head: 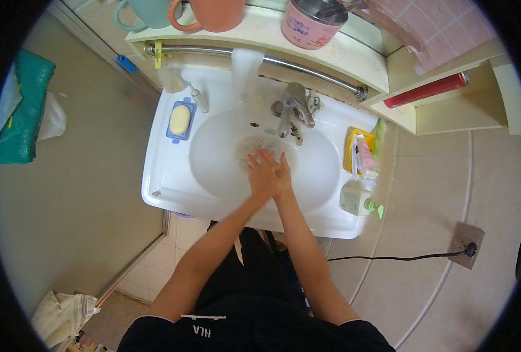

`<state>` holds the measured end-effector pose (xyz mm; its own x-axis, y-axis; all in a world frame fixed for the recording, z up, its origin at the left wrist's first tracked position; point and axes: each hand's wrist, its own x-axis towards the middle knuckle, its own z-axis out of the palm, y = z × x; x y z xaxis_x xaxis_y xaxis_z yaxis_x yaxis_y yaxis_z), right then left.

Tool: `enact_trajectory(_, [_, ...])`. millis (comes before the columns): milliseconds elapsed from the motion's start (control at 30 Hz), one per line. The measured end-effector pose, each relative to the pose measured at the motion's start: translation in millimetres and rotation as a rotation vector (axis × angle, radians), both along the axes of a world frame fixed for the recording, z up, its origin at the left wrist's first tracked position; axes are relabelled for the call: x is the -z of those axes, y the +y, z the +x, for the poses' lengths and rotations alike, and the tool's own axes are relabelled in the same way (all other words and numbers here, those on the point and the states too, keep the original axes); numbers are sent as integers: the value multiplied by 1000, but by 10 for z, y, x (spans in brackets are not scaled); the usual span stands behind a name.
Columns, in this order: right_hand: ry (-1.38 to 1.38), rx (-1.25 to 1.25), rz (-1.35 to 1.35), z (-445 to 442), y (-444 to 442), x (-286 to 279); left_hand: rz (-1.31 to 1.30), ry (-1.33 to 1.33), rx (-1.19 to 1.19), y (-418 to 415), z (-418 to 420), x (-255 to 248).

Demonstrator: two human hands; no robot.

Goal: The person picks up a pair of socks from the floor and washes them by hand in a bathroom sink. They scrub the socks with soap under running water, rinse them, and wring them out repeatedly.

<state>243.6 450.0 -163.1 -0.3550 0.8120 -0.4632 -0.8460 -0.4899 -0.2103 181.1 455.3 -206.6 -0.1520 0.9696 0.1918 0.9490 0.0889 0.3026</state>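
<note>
Over the basin of a white ceramic washbasin (225,176), my left hand (261,174) and my right hand (283,175) press together, palm against palm or partly crossed. Their fingers are spread and hold no object that shows. Below the fingertips, rippled, greyish water or suds (253,145) lies in the bottom of the bowl. The chrome mixer tap (293,103) stands just beyond the hands; whether water runs from it cannot be told. A pale yellow soap bar (180,119) rests on a blue soap dish (191,113) at the basin's left.
On the right rim are a yellow basket (347,152) with tubes and a pump bottle (355,199). Behind runs a chrome rail (313,72) with a white cloth (246,72), beneath a shelf (260,33) bearing mugs and a pink tin (308,28). A glass panel (89,176) stands left.
</note>
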Motion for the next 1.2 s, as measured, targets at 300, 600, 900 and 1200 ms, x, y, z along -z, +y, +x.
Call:
enact_trajectory(300, [-60, -36, -33, -27, -49, 92, -242, -287, -172, 160, 155, -266])
enact_trajectory(600, [133, -21, 197, 161, 12, 188, 88, -58, 104, 17, 133, -180])
enact_trajectory(900, [-4, -53, 143, 92, -54, 166, 87, 107, 61, -82, 90, -433])
enact_trajectory(1200, [-174, 7, -50, -55, -69, 34, 83, -390, 173, 246, -350, -691])
